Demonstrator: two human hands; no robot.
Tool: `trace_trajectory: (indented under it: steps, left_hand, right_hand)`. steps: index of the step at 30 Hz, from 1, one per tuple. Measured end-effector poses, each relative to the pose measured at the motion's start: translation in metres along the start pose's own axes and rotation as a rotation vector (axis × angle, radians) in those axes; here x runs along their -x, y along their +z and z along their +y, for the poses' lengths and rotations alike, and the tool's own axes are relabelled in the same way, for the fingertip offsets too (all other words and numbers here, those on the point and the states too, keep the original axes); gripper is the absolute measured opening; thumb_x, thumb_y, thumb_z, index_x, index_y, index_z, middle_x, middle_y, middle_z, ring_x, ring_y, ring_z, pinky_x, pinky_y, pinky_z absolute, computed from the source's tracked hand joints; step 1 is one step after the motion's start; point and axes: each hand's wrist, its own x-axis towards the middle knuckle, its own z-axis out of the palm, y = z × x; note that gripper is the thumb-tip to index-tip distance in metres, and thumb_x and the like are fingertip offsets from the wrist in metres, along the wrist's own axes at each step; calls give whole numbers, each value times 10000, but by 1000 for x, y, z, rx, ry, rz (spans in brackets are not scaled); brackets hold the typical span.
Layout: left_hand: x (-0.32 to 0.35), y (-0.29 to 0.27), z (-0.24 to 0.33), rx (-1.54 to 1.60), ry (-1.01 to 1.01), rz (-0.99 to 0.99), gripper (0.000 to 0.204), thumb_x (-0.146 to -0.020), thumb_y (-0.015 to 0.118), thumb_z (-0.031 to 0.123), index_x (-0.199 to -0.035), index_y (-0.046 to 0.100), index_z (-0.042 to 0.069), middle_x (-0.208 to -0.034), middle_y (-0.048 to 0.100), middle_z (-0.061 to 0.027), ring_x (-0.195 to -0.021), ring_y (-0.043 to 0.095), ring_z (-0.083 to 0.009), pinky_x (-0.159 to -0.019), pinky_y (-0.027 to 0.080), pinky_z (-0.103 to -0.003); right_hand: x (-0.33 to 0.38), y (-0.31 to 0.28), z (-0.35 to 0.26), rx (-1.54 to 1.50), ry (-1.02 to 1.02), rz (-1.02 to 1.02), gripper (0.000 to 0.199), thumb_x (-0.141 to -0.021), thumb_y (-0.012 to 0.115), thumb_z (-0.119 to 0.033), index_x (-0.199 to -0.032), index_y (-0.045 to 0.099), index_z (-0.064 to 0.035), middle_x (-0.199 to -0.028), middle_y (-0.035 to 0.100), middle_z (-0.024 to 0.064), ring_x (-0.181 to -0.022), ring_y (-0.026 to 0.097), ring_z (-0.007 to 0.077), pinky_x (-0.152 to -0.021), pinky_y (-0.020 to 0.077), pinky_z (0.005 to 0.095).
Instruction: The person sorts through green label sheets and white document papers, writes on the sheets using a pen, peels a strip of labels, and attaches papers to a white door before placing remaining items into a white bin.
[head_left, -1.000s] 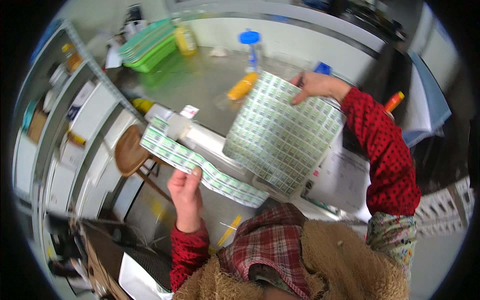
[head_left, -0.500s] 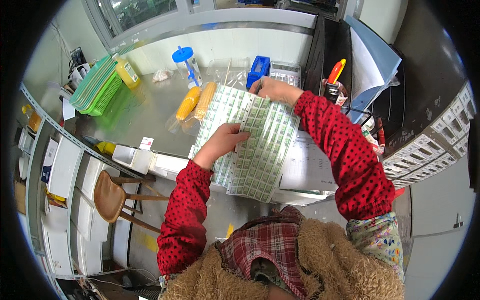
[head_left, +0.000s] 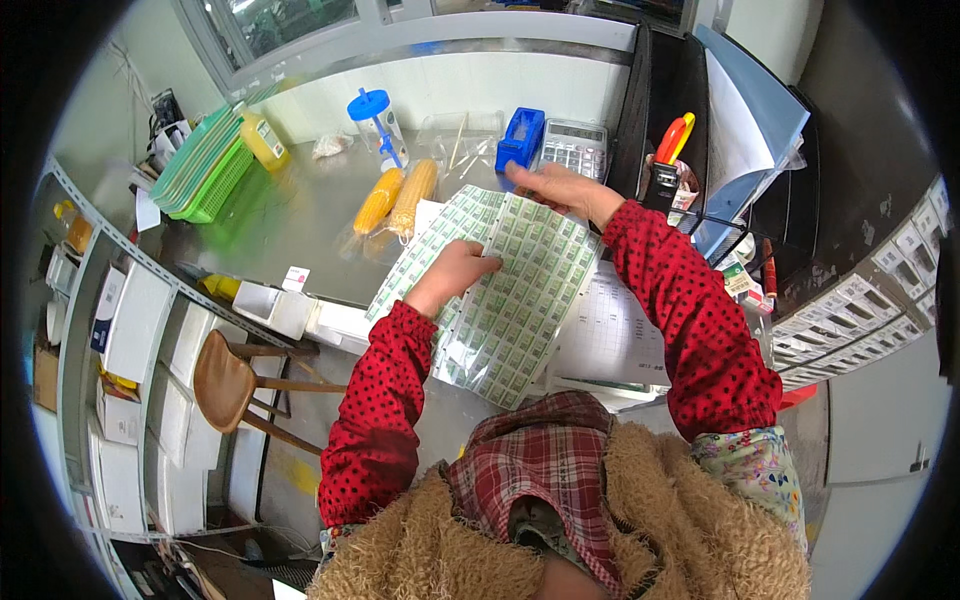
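This looks to me like an office, with a calculator (head_left: 574,152), blue folder (head_left: 772,105) and printed form (head_left: 618,335) (corn cobs (head_left: 412,198) aside).

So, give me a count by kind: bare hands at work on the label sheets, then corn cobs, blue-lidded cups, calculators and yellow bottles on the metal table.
Hands: 2 (left hand, right hand)
Corn cobs: 2 (yellow cob, paler cob)
Blue-lidded cup: 1
Calculator: 1
Yellow bottle: 1
Total: 7
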Motion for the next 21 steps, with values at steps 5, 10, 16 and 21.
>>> trace_trajectory:
  steps: [5, 10, 16, 21]
  left_hand:
    - [10, -6, -11, 3, 108, 202, 372, -783, 738, 202, -1050, 634, -34, -813, 651, -66, -704, 596, -151, -646, 485, -299]
    - [60, 0, -34, 136, 312, 779, 587, -737, 797, 178, -1201, 518, -48, -1083, 574, -151, -893, 586, -201, -798, 485, -319]
    - [148, 22, -120, 915, -50, 881, 513, -841, 737, 258, -1185, 517, -51, -1088, 588, -154, -930, 617, -218, -794, 527, -329]
    - [147, 58, -110, 1147, 85, 478, 274, -944, 587, 180, -1142, 559, -7, -852, 681, -119, -615, 651, -166, -553, 566, -312]
  right_hand:
    - [-11, 7, 20, 284, -114, 35, 398, -693, 825, -323, -789, 669, 30, -636, 563, 26, -485, 474, 109, -414, 346, 285]
    - [-17, -6, 44, 210, -140, 135, 238, -661, 803, -55, -842, 673, 29, -726, 636, 57, -617, 580, 149, -557, 461, 287]
    - [-23, 12, 31, 175, -193, 81, 225, -676, 781, -13, -873, 672, -4, -801, 643, 48, -751, 603, 154, -703, 480, 280]
    - [-35, 5, 45, 573, -274, 126, 301, -645, 799, -108, -904, 676, -16, -773, 672, 91, -726, 639, 206, -687, 504, 324]
